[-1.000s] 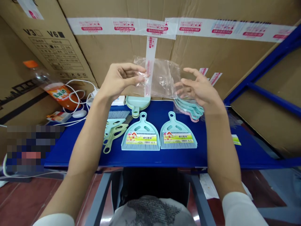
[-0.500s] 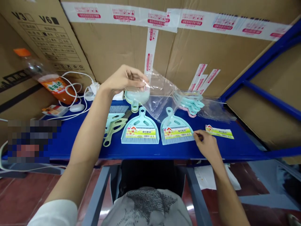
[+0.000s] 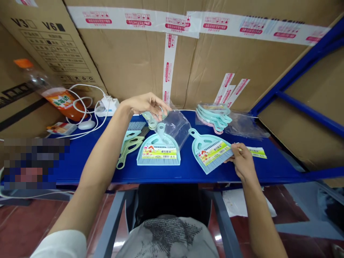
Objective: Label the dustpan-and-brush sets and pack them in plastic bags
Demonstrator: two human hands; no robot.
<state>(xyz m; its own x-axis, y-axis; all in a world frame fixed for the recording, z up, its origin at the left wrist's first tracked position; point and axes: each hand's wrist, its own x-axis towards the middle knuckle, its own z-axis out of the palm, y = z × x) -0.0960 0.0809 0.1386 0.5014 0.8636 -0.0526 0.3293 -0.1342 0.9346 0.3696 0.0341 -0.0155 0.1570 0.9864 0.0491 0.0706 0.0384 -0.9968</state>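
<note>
Dustpan [image 3: 206, 141] is pinched by its corner in the right hand [image 3: 243, 161], likely keeping its handle [image 3: 197, 136] free, while left hand [image 3: 147, 104] fingers pinch a clear bag [image 3: 176, 125].

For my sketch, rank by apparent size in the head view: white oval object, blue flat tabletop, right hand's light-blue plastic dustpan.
Blue flat tabletop
Held light-blue plastic dustpan
White oval object

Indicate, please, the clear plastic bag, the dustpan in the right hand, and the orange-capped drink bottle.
Clear plastic bag [image 3: 177, 125], head view: on its transparent film.
Dustpan [image 3: 203, 141] in the right hand [image 3: 243, 161], head view: on the body near the handle.
Orange-capped drink bottle [image 3: 58, 99], head view: on the label.
</note>
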